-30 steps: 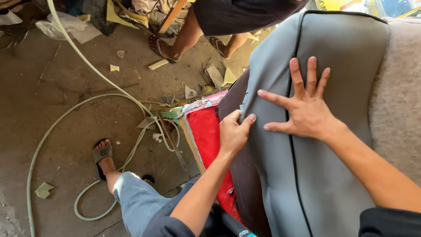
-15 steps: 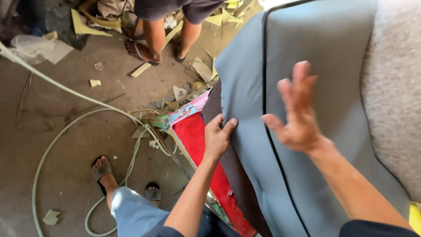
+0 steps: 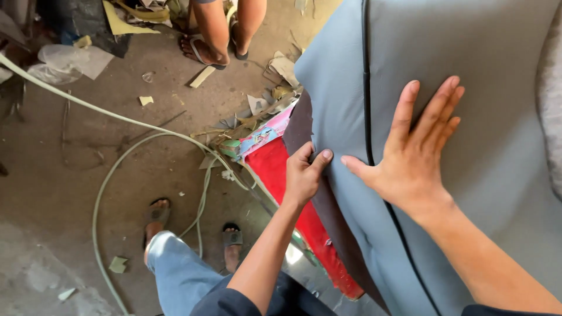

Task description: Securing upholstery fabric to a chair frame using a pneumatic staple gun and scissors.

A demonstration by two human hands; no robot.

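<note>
Grey fabric seat cover with black piping [image 3: 468, 146] is spread over the upright seat at the right of the view, its dark-lined left edge [image 3: 304, 126] hanging beside a red padded panel [image 3: 281, 175]. That edge is pinched by the left hand [image 3: 303, 175] — thumb on the grey face, fingers curled behind. The right hand [image 3: 413, 155] is laid flat on the cover, fingers spread, gripping nothing. A pale green hose [image 3: 117, 169] is looped over the littered concrete floor [image 3: 58, 193] — another person's sandalled feet [image 3: 213, 50] stand beyond.
</note>
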